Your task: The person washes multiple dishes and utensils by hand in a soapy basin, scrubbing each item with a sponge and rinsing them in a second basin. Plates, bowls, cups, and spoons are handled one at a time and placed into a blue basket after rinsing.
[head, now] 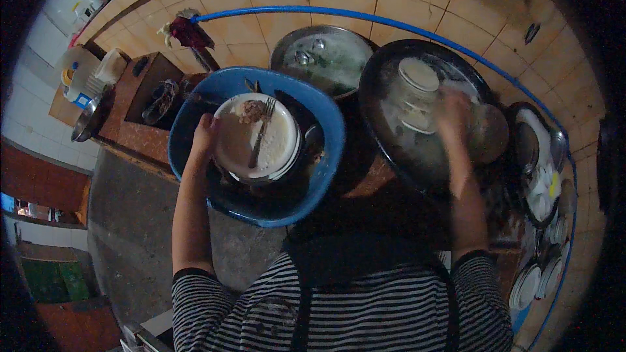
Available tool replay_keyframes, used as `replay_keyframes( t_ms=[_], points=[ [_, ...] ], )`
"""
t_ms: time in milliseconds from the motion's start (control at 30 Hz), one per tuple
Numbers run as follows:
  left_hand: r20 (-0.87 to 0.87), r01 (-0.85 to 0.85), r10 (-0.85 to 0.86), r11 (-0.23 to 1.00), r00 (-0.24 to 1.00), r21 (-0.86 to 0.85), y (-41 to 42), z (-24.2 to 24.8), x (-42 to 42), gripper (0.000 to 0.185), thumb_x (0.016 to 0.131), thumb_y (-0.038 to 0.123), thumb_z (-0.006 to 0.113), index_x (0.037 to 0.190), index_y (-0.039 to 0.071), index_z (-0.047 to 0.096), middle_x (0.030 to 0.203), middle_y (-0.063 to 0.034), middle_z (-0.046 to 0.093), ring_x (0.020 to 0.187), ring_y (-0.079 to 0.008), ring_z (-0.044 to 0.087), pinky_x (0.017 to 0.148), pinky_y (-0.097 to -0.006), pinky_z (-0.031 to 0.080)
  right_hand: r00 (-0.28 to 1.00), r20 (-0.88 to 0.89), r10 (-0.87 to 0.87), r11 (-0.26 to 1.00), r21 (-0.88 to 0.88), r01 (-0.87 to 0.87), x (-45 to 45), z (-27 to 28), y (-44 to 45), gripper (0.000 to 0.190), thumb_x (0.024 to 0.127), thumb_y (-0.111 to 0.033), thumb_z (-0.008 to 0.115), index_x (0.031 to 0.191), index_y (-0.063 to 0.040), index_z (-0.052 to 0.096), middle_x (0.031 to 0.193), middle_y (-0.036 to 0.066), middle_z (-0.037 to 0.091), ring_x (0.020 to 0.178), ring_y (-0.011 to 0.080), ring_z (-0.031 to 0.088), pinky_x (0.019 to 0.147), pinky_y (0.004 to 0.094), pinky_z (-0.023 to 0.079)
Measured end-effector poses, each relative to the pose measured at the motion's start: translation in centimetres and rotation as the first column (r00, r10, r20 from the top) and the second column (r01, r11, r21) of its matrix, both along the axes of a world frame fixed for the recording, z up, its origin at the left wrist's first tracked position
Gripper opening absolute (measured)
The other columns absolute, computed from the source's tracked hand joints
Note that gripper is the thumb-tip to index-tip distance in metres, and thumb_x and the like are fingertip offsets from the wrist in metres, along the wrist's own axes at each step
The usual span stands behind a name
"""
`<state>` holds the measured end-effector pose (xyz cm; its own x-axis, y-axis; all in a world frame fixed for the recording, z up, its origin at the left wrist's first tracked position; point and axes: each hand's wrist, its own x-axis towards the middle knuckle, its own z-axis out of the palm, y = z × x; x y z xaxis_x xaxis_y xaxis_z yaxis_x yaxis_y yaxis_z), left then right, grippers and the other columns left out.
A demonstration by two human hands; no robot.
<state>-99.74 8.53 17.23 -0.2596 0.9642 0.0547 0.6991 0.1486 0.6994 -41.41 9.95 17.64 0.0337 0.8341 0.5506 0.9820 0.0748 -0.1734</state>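
Observation:
My left hand (206,132) grips the left rim of a stack of white plates (279,146) inside a blue plastic basin (320,171). On the top plate lie a metal fork (257,142) and a lump of food scraps (252,110). My right hand (456,107), blurred, is over the large dark basin (386,142) of cloudy water at the right; whether its fingers hold anything cannot be told. Just left of it, white dishes (418,74) sit in that water. A round, blurred shape lies right of the hand.
A metal basin (342,73) of soapy water stands by the tiled wall. A blue hose (313,10) arches along it. At the right are a dark-rimmed basin of dishes (540,195) and stacked plates (525,286). A wooden box (146,93) and metal bowl (88,120) stand left.

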Motion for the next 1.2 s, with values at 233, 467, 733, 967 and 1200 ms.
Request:
replay_keyframes(
  t_ms=[233, 467, 733, 967, 1200],
  points=[
    [0.189, 0.09, -0.138, 0.967, 0.972, 0.24, -2.0, 7.3, 6.1, 0.025, 0.086, 0.026, 0.058, 0.091, 0.002, 0.053, 0.081, -0.0091, 0.056, 0.076, -0.0131, 0.051, 0.068, -0.0275, 0.043, 0.532, -0.308, 0.788, 0.581, 0.088, -0.809, -24.1, 3.0, -0.8, 0.035, 0.077, -0.007, 0.058, 0.112, -0.008, 0.052, 0.119, 0.017, 0.047, 0.11, 0.0329, 0.046, 0.094, 0.0392, 0.038],
    [-0.262, 0.432, -0.36, 0.846, 0.895, 0.312, -4.3, 11.7, 12.0, 0.023, 0.078, 0.017, 0.066, 0.092, 0.003, 0.055, 0.081, -0.0163, 0.063, 0.076, -0.0307, 0.063, 0.067, -0.0346, 0.049, 0.413, -0.606, 0.68, 0.422, -0.138, -0.896, -25.3, 8.6, 1.7, 0.029, 0.081, -0.016, 0.061, 0.106, -0.003, 0.056, 0.099, 0.013, 0.06, 0.092, 0.0286, 0.058, 0.083, 0.0353, 0.045],
    [0.24, 0.359, -0.482, 0.835, 0.843, 0.416, 0.7, 8.7, 11.4, 0.032, 0.089, 0.026, 0.047, 0.103, -0.002, 0.054, 0.093, -0.0147, 0.062, 0.085, -0.021, 0.058, 0.077, -0.0327, 0.044, 0.656, -0.453, 0.604, 0.793, 0.258, -0.552, -13.9, 10.2, -2.6, 0.024, 0.083, -0.015, 0.059, 0.105, -0.005, 0.061, 0.099, 0.011, 0.064, 0.087, 0.0213, 0.061, 0.077, 0.0324, 0.047],
    [-0.309, 0.277, -0.332, 0.938, 0.891, -0.21, 1.7, -1.4, 1.7, 0.031, 0.081, 0.027, 0.056, 0.104, 0.007, 0.061, 0.095, -0.0179, 0.062, 0.089, -0.0315, 0.06, 0.078, -0.0365, 0.046, 0.892, -0.168, -0.419, 0.892, 0.109, 0.439, 12.6, 8.4, -6.2, 0.045, 0.089, -0.035, 0.047, 0.12, -0.003, 0.047, 0.112, 0.024, 0.054, 0.103, 0.0393, 0.052, 0.086, 0.0416, 0.042],
    [-0.375, 0.203, -0.233, 0.972, 0.897, -0.12, 2.6, -5.7, -1.2, 0.04, 0.071, 0.026, 0.061, 0.11, 0.014, 0.06, 0.096, -0.0153, 0.063, 0.087, -0.0304, 0.062, 0.076, -0.0375, 0.047, 0.815, 0.086, -0.573, 0.816, 0.149, 0.558, 29.2, -3.3, -6.6, 0.035, 0.089, -0.025, 0.046, 0.118, -0.005, 0.049, 0.105, 0.022, 0.057, 0.097, 0.0382, 0.056, 0.082, 0.0425, 0.045]
  ],
)
